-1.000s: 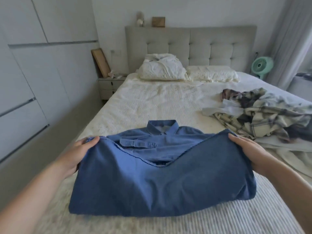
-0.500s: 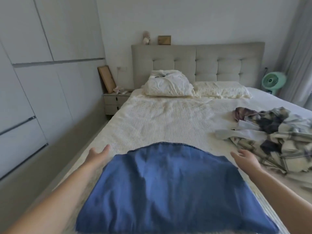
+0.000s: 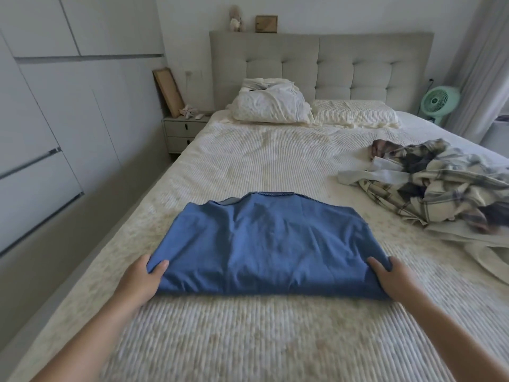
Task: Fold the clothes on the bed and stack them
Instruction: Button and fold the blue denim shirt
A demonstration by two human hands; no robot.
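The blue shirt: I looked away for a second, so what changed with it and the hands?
The blue shirt had its lower half folded up over the collar and was laid flat on the bed. Both hands let go, then moved to its near corners: the left hand and right hand now grip them. The plaid clothes pile and pillows stayed put.

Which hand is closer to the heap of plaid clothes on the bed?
Right. The right hand grips the folded blue shirt's near right corner, just below the plaid heap. The left hand grips the opposite corner, the shirt between it and the heap.
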